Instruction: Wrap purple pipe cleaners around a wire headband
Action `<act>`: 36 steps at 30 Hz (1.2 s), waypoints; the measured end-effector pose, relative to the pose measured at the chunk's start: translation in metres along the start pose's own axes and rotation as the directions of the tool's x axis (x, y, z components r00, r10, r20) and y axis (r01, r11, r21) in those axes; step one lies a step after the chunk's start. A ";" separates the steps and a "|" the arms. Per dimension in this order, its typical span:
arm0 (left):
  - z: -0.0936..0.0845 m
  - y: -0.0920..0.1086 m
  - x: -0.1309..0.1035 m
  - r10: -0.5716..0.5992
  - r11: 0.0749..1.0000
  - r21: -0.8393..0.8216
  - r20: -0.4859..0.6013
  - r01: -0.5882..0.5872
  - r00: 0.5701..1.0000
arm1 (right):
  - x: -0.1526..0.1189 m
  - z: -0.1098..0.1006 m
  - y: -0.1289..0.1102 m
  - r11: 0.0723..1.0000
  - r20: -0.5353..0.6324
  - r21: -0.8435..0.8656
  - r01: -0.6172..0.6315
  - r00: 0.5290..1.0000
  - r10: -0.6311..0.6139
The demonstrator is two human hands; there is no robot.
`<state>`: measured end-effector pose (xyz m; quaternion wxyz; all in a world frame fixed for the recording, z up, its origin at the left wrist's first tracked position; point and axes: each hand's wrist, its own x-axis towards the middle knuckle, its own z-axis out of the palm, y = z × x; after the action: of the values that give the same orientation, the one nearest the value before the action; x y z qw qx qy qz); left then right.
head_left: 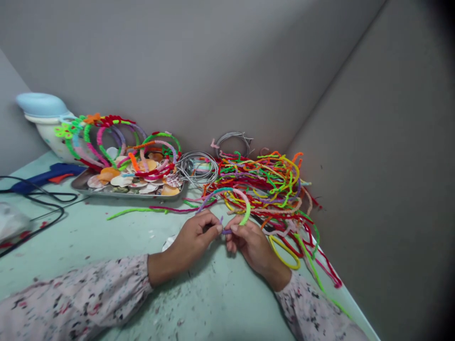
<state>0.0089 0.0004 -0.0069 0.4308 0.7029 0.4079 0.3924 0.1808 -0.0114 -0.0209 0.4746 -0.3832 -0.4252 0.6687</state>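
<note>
Near the middle of the view, a curved fuzzy hoop (244, 198) in purple, teal, pink and light green arches above my two hands. My left hand (199, 234) pinches a purple fuzzy stem beside the hoop's left side. My right hand (250, 241) grips the light green end of the hoop and the other part of the purple stem (226, 232). A short purple tip sticks up between the hands. The fingertips are close together, with a small gap between them.
A metal tray (128, 194) of shells and fuzzy hoops stands at the back left, near a blue glue gun (46, 177) with a black cable and a white-and-blue container (53, 128). Wire coils (199, 168) and a pile of coloured fuzzy stems (263, 182) lie behind my hands.
</note>
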 end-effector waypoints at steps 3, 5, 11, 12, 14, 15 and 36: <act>0.000 0.001 0.000 0.010 0.999 0.051 0.000 -0.010 1.000 | -0.001 0.000 0.000 0.999 -0.007 -0.042 0.024 1.000 -0.024; 0.000 0.001 0.000 0.021 0.996 0.084 0.000 -0.021 1.000 | -0.001 0.000 0.001 0.997 -0.002 -0.068 0.047 0.999 -0.047; 0.000 -0.002 -0.001 0.050 0.987 0.153 -0.007 -0.048 0.999 | -0.003 0.001 0.000 0.983 0.005 -0.161 0.090 0.996 -0.090; 0.001 -0.002 -0.001 0.052 0.986 0.158 -0.010 -0.049 0.999 | -0.003 0.001 0.000 0.980 0.005 -0.176 0.093 0.996 -0.093; 0.001 -0.002 -0.001 0.054 0.986 0.161 -0.017 -0.050 0.998 | -0.004 0.002 -0.001 0.975 -0.002 -0.201 0.097 0.995 -0.099; 0.001 -0.002 -0.001 0.053 0.985 0.162 -0.020 -0.049 0.998 | -0.004 0.003 0.000 0.972 -0.006 -0.212 0.097 0.995 -0.101; 0.000 0.000 -0.002 0.049 0.992 0.118 0.020 -0.051 0.999 | -0.002 -0.001 0.004 0.990 -0.072 -0.114 0.085 0.993 -0.093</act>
<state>0.0084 -0.0019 -0.0071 0.3821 0.7405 0.4090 0.3720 0.1805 -0.0140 -0.0249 0.4981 -0.4150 -0.4596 0.6070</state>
